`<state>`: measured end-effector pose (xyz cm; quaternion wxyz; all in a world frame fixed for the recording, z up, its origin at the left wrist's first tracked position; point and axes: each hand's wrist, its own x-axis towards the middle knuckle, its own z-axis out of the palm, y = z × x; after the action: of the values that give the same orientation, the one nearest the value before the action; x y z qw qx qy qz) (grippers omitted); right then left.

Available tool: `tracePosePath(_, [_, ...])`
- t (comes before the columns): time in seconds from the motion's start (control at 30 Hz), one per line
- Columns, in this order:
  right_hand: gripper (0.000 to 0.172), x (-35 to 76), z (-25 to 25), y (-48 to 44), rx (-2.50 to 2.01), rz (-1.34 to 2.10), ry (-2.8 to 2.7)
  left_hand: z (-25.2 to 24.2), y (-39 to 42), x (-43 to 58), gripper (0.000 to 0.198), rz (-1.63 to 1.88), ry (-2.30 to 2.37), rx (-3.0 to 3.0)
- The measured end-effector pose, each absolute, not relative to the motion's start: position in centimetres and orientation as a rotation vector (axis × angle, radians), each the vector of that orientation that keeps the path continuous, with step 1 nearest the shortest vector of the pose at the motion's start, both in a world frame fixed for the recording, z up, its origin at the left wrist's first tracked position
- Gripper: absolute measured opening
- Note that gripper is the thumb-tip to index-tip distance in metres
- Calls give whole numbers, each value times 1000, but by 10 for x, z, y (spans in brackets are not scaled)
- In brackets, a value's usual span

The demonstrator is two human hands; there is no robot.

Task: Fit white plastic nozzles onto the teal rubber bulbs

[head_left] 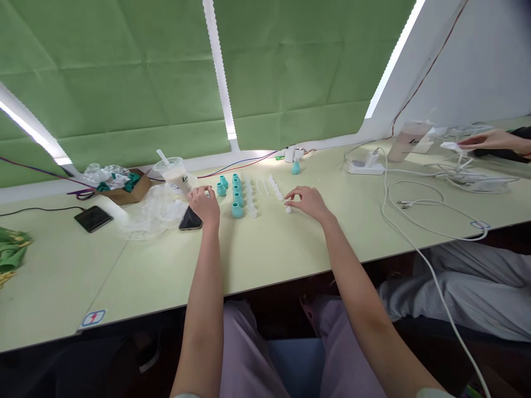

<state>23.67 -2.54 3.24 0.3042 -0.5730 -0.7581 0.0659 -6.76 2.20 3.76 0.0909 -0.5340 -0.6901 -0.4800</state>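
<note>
The left hand (204, 204) is covering part of a black phone (191, 220), and its curled fingers are hiding whether anything is sitting between their tips. The right hand (307, 202) is obscuring its own grip, and the white pieces (275, 187) beside it are appearing too small to tell in shape. The right edge is cutting off the arm behind a co-worker's hand (489, 140), whose white item (451, 146) is looking too blurred to name. A green bundle (14, 249) is running out past the left edge.
</note>
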Motion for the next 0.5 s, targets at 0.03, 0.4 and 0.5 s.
tracePosePath(0.03, [15,233,33,-23,-1495,146,-1987,38,22,-68,23,-1432,-2055,-1580])
tracePosePath(0.4, [8,174,37,68,-1694,-322,-2532,40,19,-76,23,-1525,-2102,-1518])
tracePosePath(0.5, [8,174,34,78,-1668,-303,-2568,38,20,-79,23,-1544,-2132,-1467])
